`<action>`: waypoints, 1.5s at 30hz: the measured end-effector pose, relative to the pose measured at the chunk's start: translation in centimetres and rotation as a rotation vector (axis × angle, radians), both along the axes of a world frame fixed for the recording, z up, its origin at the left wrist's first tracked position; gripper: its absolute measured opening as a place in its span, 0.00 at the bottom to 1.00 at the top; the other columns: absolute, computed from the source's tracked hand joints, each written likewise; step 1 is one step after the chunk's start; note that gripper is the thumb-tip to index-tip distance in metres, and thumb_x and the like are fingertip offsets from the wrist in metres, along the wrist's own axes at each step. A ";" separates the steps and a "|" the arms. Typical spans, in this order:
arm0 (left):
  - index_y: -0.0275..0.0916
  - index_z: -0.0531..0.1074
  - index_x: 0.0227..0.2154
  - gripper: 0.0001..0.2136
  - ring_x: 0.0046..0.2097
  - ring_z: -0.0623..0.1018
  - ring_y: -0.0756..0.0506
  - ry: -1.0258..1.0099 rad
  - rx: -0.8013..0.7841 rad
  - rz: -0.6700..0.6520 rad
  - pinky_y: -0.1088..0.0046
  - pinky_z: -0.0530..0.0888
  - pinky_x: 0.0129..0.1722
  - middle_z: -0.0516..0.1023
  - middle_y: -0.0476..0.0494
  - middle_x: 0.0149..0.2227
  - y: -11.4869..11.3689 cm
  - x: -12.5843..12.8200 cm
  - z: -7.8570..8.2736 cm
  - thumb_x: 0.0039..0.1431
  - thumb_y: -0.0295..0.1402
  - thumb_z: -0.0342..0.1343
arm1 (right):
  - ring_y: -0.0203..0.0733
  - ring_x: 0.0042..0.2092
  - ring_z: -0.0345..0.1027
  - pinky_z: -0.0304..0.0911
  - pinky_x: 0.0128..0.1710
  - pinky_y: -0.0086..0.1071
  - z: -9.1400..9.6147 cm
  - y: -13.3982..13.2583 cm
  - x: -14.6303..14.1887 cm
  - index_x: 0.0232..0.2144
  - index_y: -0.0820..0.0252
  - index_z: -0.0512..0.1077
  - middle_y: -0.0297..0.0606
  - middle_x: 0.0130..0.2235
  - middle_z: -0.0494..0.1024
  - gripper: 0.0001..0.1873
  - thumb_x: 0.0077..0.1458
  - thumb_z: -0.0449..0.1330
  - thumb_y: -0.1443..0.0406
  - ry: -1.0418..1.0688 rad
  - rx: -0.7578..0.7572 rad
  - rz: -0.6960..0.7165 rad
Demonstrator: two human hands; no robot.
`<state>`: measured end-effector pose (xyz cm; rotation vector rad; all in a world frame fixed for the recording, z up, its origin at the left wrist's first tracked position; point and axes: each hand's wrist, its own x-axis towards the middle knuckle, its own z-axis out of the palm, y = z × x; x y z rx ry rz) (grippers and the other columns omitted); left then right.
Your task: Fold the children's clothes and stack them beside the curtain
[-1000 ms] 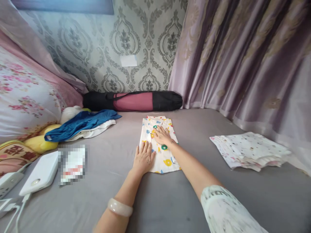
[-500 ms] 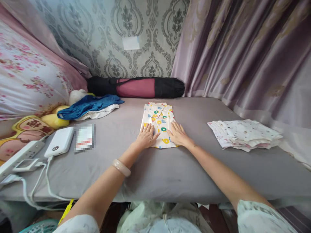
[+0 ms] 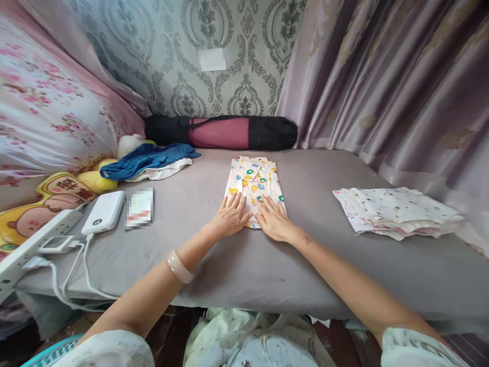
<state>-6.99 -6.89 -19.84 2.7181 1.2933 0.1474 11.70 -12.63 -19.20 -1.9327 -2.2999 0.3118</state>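
Note:
A small white garment point(image 3: 251, 186) with a colourful print lies folded into a narrow rectangle on the grey sheet point(image 3: 305, 204). Its sleeves seem to be tucked in across the upper part. My left hand point(image 3: 231, 214) rests flat on its near left edge, fingers spread. Flat on the near right part lies my right hand point(image 3: 275, 216), also with fingers stretched out. Both palms cover the garment's near corners. Neither hand grips the cloth.
A stack of folded white cloths point(image 3: 397, 210) sits at the right. Leftward are a blue garment point(image 3: 153, 160), a white power bank point(image 3: 103, 211), a power strip point(image 3: 46, 244) with cables and a plush toy point(image 3: 34, 219). A black and red long bag point(image 3: 221, 132) lies along the wall.
My right hand has moved left, from the garment's right edge further onto its near part. My left hand stays on the left edge. The view has shifted slightly.

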 end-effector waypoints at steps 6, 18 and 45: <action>0.32 0.48 0.66 0.32 0.69 0.42 0.38 0.027 -0.103 0.007 0.52 0.44 0.65 0.42 0.34 0.69 -0.7 -0.2 -1.2 0.66 0.49 0.33 | 0.47 0.69 0.28 0.26 0.65 0.51 -0.7 -0.6 -1.5 0.67 0.59 0.46 0.40 0.69 0.39 0.32 0.65 0.35 0.55 0.002 -0.072 0.040; 0.40 0.65 0.54 0.21 0.55 0.70 0.41 -0.270 -0.162 -0.297 0.64 0.69 0.54 0.67 0.37 0.57 1.1 -7.5 1.2 0.63 0.46 0.49 | 0.49 0.61 0.56 0.56 0.59 0.44 0.8 -3.4 7.0 0.54 0.55 0.68 0.45 0.60 0.64 0.23 0.57 0.57 0.58 0.260 0.102 0.097; 0.42 0.66 0.56 0.20 0.61 0.66 0.45 -0.285 -0.109 -0.403 0.64 0.65 0.59 0.68 0.42 0.59 3.6 -7.6 0.5 0.61 0.27 0.44 | 0.44 0.62 0.56 0.53 0.63 0.42 -0.5 -1.5 8.2 0.58 0.60 0.66 0.42 0.61 0.64 0.31 0.51 0.50 0.73 0.229 0.192 0.237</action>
